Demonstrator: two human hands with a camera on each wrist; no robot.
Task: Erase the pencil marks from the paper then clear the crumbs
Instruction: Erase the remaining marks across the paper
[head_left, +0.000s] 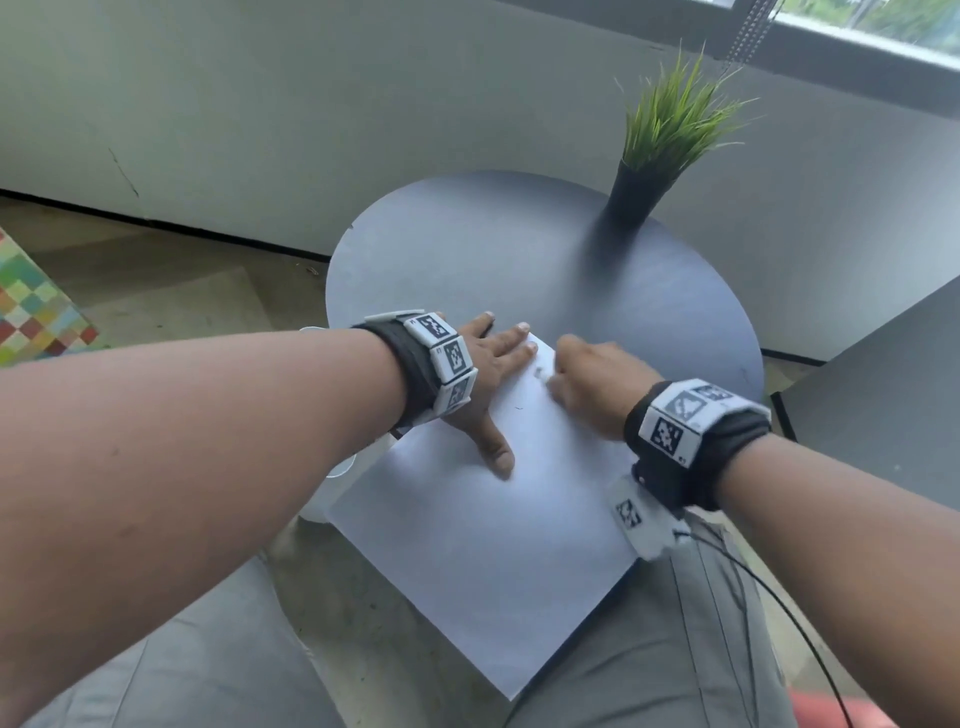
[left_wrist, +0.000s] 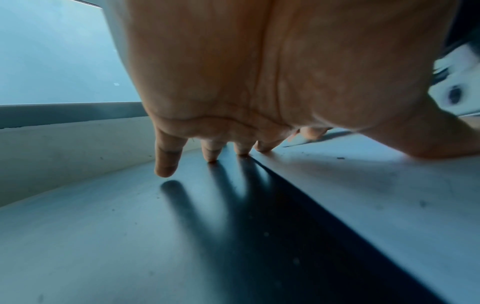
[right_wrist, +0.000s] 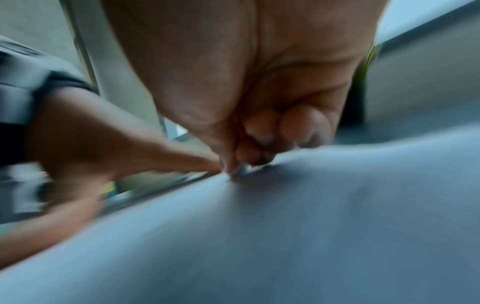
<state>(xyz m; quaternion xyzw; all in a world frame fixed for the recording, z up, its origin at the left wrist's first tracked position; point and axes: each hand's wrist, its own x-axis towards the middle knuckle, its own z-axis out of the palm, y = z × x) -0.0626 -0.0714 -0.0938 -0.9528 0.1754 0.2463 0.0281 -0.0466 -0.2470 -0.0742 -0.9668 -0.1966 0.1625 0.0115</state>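
Observation:
A white sheet of paper (head_left: 498, 545) lies on the round dark table (head_left: 467, 249), its near corner hanging past the table edge. My left hand (head_left: 493, 364) lies flat with spread fingers on the paper's far left edge, thumb pressing the sheet. My right hand (head_left: 587, 374) is curled at the paper's far corner, pinching a small pale eraser (right_wrist: 240, 170) against the sheet; the right wrist view is blurred. Faint pencil marks (head_left: 540, 373) show beside the right hand, and a small dark speck (head_left: 518, 408) lies nearer. In the left wrist view the left fingertips (left_wrist: 211, 158) touch the table beside the paper (left_wrist: 363, 185).
A black vase with green grass (head_left: 636, 197) stands at the table's far right. A dark panel (head_left: 883, 384) sits right of the table. A white object (head_left: 337, 467) peeks out under my left arm. My grey-trousered legs (head_left: 649, 649) are under the paper's near corner.

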